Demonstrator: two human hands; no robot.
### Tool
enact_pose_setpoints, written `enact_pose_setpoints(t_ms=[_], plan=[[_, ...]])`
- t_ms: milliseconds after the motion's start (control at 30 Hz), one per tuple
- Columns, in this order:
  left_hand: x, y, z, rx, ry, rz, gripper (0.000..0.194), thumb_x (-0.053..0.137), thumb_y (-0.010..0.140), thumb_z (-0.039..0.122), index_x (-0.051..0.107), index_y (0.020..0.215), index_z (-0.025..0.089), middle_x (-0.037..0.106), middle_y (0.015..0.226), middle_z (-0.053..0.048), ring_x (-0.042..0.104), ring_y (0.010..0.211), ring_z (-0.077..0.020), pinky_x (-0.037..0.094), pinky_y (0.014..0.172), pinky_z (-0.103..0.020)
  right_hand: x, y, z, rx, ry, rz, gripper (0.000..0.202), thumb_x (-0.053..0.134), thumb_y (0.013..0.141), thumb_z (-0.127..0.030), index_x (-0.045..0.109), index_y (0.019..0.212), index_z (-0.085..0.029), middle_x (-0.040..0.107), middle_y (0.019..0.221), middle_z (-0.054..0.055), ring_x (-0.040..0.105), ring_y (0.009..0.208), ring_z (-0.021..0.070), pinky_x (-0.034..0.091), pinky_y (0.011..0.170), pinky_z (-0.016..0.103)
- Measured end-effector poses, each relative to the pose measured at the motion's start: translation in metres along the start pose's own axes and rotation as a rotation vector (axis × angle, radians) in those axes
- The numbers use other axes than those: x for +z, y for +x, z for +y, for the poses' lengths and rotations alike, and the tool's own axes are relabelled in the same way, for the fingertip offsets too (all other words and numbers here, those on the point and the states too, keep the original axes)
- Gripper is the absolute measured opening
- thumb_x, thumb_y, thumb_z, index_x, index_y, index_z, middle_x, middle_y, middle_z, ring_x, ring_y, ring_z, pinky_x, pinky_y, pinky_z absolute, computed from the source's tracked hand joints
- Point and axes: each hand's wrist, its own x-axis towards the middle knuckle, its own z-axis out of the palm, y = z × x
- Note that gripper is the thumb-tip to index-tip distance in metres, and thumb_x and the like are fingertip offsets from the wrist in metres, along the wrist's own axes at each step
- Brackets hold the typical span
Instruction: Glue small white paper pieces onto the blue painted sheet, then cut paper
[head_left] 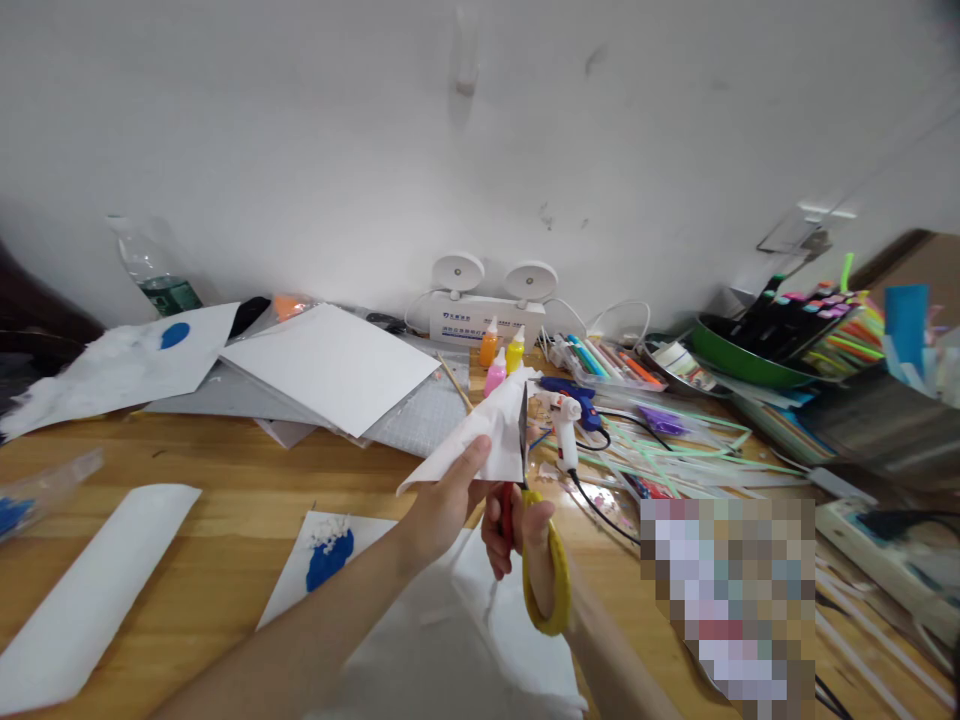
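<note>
Near the middle of the view, my left hand pinches a folded piece of white paper, its thumb lying on top. My right hand is closed round the handles of yellow and red scissors. The scissors point away from me, and their blades stand upright at the right edge of the held paper. Below both hands lie white sheets. Partly behind my left forearm is a white card with a blue patch and small white bits.
White sheets and a bottle stand at the back left. Paint bottles, a white glue gun, a blue glue gun, markers, a green bowl and a power strip crowd the right.
</note>
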Motion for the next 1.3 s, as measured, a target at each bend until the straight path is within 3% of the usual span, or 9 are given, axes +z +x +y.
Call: enact_pose_setpoints(t_ms=[167,367,533,667,800,1033,1167,1233,1300], plan=[[0.003,0.0,-0.001,0.074,0.077,0.026,0.055,0.04,0.077,0.054,0.063,0.097,0.008,0.065,0.054,-0.007,0.061,0.046,-0.0205,0.047,0.043,-0.027,0.004,-0.003,-0.005,-0.006,0.071,0.077,0.064,0.035,0.052,-0.083,0.036,0.064,-0.021,0.029,0.04,-0.01,0.025,0.029,0.0046,0.024,0.029,0.019],[0.006,0.001,0.003,0.196,0.07,0.063,0.044,0.046,0.079,0.044,0.061,0.104,0.012,0.069,0.068,-0.007,0.065,0.071,-0.0226,0.049,0.064,-0.029,0.004,0.0,-0.007,0.04,0.127,0.115,0.065,0.041,0.047,-0.083,0.034,0.061,-0.021,0.028,0.035,-0.012,0.023,0.025,0.003,0.023,0.025,0.017],[0.01,0.0,0.004,0.245,0.051,0.069,0.039,0.049,0.079,0.04,0.061,0.104,0.013,0.07,0.075,-0.006,0.064,0.08,-0.0222,0.048,0.072,-0.029,-0.003,0.003,-0.006,0.171,0.102,-0.077,0.067,0.043,0.039,-0.084,0.034,0.06,-0.021,0.036,0.032,-0.009,0.031,0.022,0.0063,0.031,0.025,0.021],[0.007,0.002,0.001,0.24,0.03,0.084,0.039,0.05,0.078,0.041,0.062,0.102,0.013,0.07,0.074,-0.006,0.064,0.079,-0.0229,0.048,0.07,-0.029,0.0,0.0,-0.003,0.086,0.096,0.128,0.064,0.039,0.047,-0.083,0.032,0.061,-0.021,0.031,0.032,-0.011,0.024,0.022,0.0035,0.025,0.023,0.018],[0.005,0.003,-0.001,0.216,0.003,0.082,0.04,0.049,0.077,0.043,0.063,0.101,0.013,0.07,0.073,-0.006,0.065,0.079,-0.0239,0.049,0.071,-0.03,0.0,-0.001,-0.001,0.122,0.101,0.066,0.066,0.041,0.043,-0.084,0.033,0.058,-0.021,0.032,0.03,-0.01,0.026,0.02,0.0043,0.028,0.023,0.019],[0.015,-0.002,0.009,0.283,-0.081,0.059,0.034,0.051,0.079,0.033,0.061,0.104,0.014,0.069,0.092,-0.006,0.06,0.094,-0.0223,0.042,0.087,-0.031,0.0,-0.001,0.001,0.084,0.074,0.081,0.063,0.04,0.05,-0.082,0.036,0.057,-0.02,0.031,0.031,-0.01,0.026,0.021,0.0039,0.025,0.023,0.017],[0.016,-0.002,0.009,0.306,-0.09,0.141,0.027,0.055,0.075,0.033,0.065,0.092,0.014,0.07,0.075,-0.005,0.062,0.085,-0.0227,0.046,0.079,-0.031,0.003,-0.001,0.001,0.106,0.14,0.01,0.064,0.04,0.046,-0.084,0.035,0.059,-0.021,0.029,0.035,-0.011,0.024,0.024,0.0031,0.026,0.025,0.018],[0.012,-0.002,0.006,0.206,-0.073,0.109,0.032,0.052,0.075,0.04,0.067,0.071,0.012,0.066,0.055,-0.006,0.064,0.071,-0.0243,0.05,0.066,-0.032,0.003,0.0,0.002,0.103,0.173,-0.006,0.067,0.038,0.043,-0.085,0.035,0.062,-0.021,0.029,0.039,-0.011,0.023,0.026,0.0026,0.027,0.027,0.018],[0.006,-0.002,0.003,0.039,-0.05,0.037,0.051,0.045,0.073,0.054,0.06,0.049,0.012,0.057,0.039,-0.007,0.062,0.054,-0.025,0.049,0.048,-0.032,0.002,0.001,0.004,0.087,0.189,-0.032,0.071,0.034,0.042,-0.087,0.037,0.065,-0.02,0.029,0.042,-0.011,0.023,0.03,0.0028,0.028,0.03,0.018]])
